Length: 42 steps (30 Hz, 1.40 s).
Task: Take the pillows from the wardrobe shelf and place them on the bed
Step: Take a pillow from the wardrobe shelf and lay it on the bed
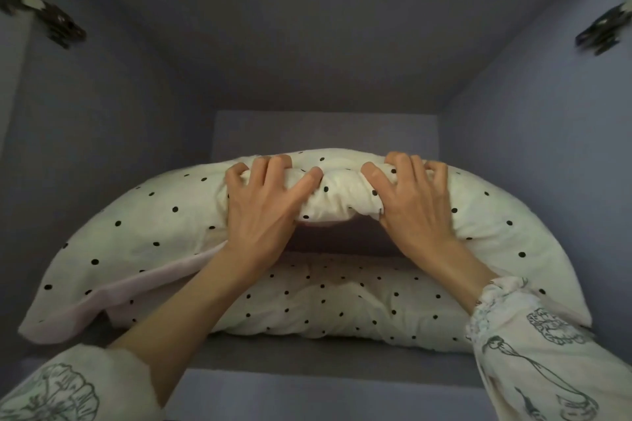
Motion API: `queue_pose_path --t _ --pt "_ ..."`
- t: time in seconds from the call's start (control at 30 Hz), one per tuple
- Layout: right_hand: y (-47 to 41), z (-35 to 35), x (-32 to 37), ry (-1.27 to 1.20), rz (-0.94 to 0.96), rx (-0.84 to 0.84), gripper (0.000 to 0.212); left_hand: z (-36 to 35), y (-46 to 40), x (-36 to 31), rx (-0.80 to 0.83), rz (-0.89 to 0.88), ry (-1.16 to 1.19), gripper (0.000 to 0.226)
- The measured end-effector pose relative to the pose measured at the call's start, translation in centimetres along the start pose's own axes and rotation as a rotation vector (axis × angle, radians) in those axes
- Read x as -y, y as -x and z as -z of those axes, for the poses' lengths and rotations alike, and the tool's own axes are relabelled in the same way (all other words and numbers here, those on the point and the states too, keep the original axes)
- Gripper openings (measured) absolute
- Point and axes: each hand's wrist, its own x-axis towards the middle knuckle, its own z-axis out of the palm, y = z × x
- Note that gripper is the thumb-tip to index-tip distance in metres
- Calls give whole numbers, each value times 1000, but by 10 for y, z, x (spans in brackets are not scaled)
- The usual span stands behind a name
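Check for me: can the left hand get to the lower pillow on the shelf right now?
Probably not yet. The left hand is clenched on the upper pillow, which arches over the lower pillow; let go first, then the front looks open.

Dim grey cabinet walls [342, 61]; 2 hinges [51, 24].

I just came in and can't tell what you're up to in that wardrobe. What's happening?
A person is pulling pillows out of the wardrobe. Both hands, the left hand and the right hand, grip the bunched middle of the top polka-dot pillow, lifting it so it arches with its ends drooping. A second polka-dot pillow lies flat beneath it on the wardrobe shelf. Neither pillow has left the shelf yet, and no bed is in view.
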Motion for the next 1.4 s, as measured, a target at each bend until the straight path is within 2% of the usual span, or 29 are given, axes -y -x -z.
queue_pose_path --t 0.23,0.33,0.4,0.57,0.73,0.8,0.9,0.97,1.1,1.27,1.4 --pt "25 84 18 26 -8 -13 60 74 26 -13 -6 -18 96 45" --pt "52 116 30 15 -31 26 65 98 53 -21 16 -28 132 61" --pt "73 134 37 17 -24 113 67 112 76 -27 91 -48 137 74" --pt "122 154 59 25 -7 295 73 130 121 -27 301 -131 153 81" --pt "149 159 65 -18 -34 460 77 126 143 -32 487 -142 111 95" --pt "156 159 63 -83 -23 526 74 121 148 -34 606 -166 105 100" --pt "163 157 51 -230 38 596 55 109 161 -36 753 -172 118 104" --pt "163 154 46 -297 40 667 58 101 167 -39 815 -158 146 106" --pt "150 124 45 -374 -87 723 56 92 173 -41 829 -167 153 103" --pt "138 69 58 -217 -163 726 64 85 190 -25 829 -251 299 99" --pt "143 51 66 -137 -156 648 65 85 192 -17 818 -273 333 63"
